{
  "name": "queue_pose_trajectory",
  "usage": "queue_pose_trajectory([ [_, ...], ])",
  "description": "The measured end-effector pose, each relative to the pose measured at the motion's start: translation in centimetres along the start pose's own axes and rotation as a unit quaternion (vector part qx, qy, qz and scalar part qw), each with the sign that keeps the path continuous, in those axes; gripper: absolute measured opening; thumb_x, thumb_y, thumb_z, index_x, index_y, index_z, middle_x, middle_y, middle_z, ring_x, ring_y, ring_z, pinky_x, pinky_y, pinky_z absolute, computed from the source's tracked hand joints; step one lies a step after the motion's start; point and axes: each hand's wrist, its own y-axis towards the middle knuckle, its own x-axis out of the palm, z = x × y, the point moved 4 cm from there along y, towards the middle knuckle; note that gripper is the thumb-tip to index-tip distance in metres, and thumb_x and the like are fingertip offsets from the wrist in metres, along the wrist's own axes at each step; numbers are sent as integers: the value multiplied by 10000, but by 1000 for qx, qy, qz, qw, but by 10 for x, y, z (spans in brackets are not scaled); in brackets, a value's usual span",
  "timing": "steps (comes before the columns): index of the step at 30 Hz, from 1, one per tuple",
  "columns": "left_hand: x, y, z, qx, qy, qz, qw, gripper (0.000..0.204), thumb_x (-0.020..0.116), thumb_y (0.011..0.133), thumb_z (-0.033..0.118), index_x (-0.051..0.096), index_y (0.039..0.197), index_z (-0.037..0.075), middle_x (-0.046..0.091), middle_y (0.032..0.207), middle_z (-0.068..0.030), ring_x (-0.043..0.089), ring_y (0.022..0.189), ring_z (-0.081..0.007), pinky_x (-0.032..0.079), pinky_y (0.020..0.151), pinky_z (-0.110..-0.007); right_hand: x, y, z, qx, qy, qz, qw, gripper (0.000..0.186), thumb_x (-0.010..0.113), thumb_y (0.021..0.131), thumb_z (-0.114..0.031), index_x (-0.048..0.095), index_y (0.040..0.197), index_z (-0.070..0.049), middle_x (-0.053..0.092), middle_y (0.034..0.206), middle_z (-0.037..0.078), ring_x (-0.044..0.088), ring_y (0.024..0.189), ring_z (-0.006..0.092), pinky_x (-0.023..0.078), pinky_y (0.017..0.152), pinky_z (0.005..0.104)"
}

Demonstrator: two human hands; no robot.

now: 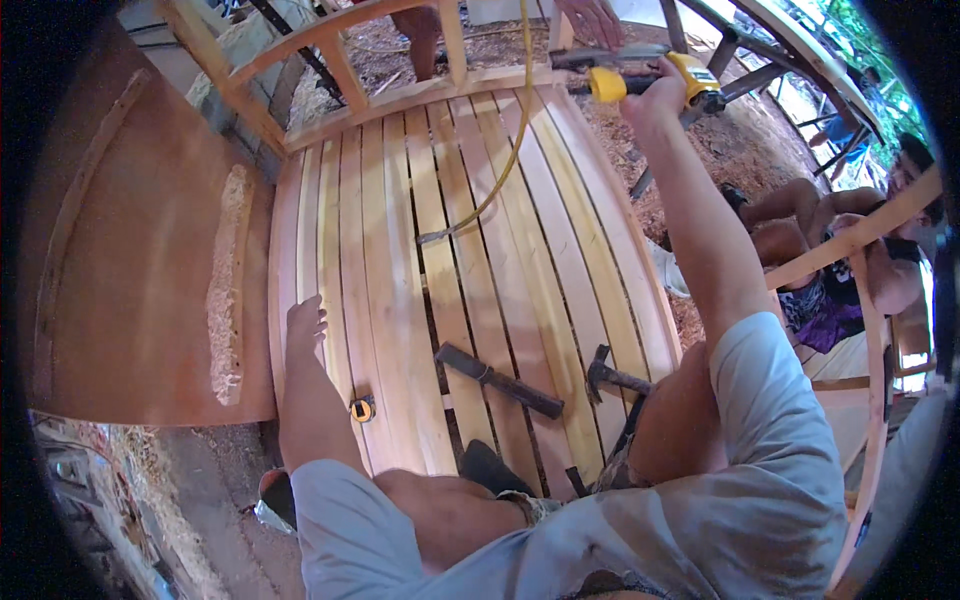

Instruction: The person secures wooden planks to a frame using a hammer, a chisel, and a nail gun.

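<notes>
I sit on a slatted wooden platform. My right hand reaches to the platform's far right corner, its fingers wrapped round a yellow and black power tool; its exact kind is unclear. Low on the left, my left hand rests on the outer slats, fingers apart and holding nothing. A yellow tape measure lies nearer to me than that hand. In front of my knees are a flat, dark chisel-like tool and a hammer.
A yellow hose or cord hangs across the slats. A brown wooden panel stands left, a wooden rail frame at the far end. Another person's hand is beyond my right hand; a seated person is at right.
</notes>
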Motion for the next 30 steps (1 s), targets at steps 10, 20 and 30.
queue_pose_trajectory([
  [10,-39,12,-36,20,12,-14,1000,404,680,834,396,585,1109,116,638,1001,-38,592,891,-225,452,760,-409,21,-21,68,73,-58,-113,989,249,519,971,-248,534,1141,-66,652,954,133,640,815,215,530,691,384],
  [20,-11,32,-17,-14,26,-61,998,448,632,871,422,586,1226,152,644,1075,-13,582,948,-195,465,794,-404,-42,-105,136,9,-780,-561,278,285,591,872,-288,696,882,-23,699,811,167,694,785,253,532,710,406],
  [30,82,33,45,59,106,-113,986,378,664,837,348,590,1059,51,652,997,-48,609,868,-203,477,736,-406,-346,-182,43,213,-766,-606,8,370,507,946,-292,728,856,-10,690,929,253,674,863,438,529,791,519],
])
